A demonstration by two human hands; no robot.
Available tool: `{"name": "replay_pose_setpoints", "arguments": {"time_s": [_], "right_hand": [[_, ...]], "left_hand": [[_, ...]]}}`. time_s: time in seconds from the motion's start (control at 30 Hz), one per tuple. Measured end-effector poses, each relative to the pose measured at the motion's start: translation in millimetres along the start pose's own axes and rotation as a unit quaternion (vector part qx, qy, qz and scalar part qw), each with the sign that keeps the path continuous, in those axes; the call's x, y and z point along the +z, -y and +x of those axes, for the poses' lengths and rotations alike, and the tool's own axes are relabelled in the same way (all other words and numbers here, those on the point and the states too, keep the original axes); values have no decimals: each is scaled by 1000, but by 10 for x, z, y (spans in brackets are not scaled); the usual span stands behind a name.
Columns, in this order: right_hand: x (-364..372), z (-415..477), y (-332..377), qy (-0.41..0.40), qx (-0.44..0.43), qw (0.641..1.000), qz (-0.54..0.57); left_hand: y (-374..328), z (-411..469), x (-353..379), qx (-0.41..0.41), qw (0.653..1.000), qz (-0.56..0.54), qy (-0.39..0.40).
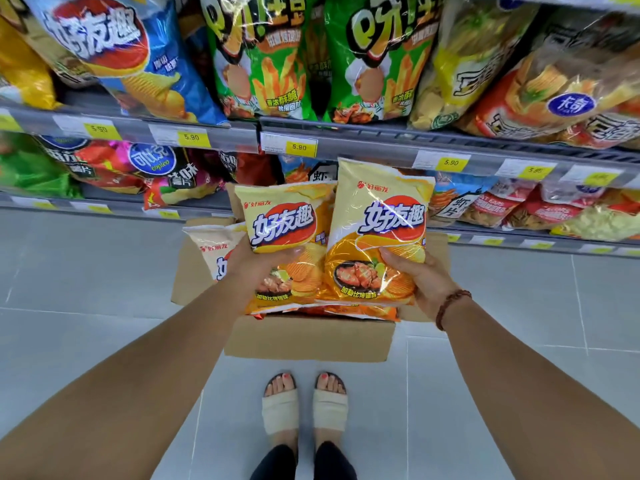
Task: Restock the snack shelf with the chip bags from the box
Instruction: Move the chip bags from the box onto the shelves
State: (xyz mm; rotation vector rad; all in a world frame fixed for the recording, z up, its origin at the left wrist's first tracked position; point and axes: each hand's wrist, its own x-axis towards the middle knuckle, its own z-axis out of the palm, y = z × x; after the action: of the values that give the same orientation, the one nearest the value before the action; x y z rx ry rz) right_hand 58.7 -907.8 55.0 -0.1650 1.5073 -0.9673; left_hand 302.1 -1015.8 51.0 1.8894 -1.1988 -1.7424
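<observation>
My left hand (258,271) grips a yellow chip bag (287,223) by its lower part, holding it upright above the open cardboard box (308,336) on the floor. A second yellow chip bag (379,220) of the same kind is held upright in my right hand (420,280), side by side with the first. Another pale bag (214,245) pokes up from the box behind my left wrist, and an orange bag edge (349,310) shows inside the box below the held bags.
Snack shelves run across the top, with price rails (346,142) and packed bags: a blue bag (114,50), green bags (263,57), yellow and red bags at right. A lower shelf (114,168) holds more bags. My feet in sandals (304,407) stand on the grey tiled floor behind the box.
</observation>
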Motion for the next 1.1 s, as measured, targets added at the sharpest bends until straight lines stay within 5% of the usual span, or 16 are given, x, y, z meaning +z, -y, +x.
{"name": "replay_pose_setpoints", "arguments": {"time_s": [0.43,0.87,1.1], "right_hand": [[-47,-976,982,-75,-126,989,2],[7,-2813,2794,-11,-255,967,0],[-155,-3772,3499,25,-376,926,1]], "left_hand": [[-1104,-896,-675,63,996,-59,37],[-2879,-2678,-994,285,951,-98,74],[-3635,-3626,-830,388,913,-96,78]]}}
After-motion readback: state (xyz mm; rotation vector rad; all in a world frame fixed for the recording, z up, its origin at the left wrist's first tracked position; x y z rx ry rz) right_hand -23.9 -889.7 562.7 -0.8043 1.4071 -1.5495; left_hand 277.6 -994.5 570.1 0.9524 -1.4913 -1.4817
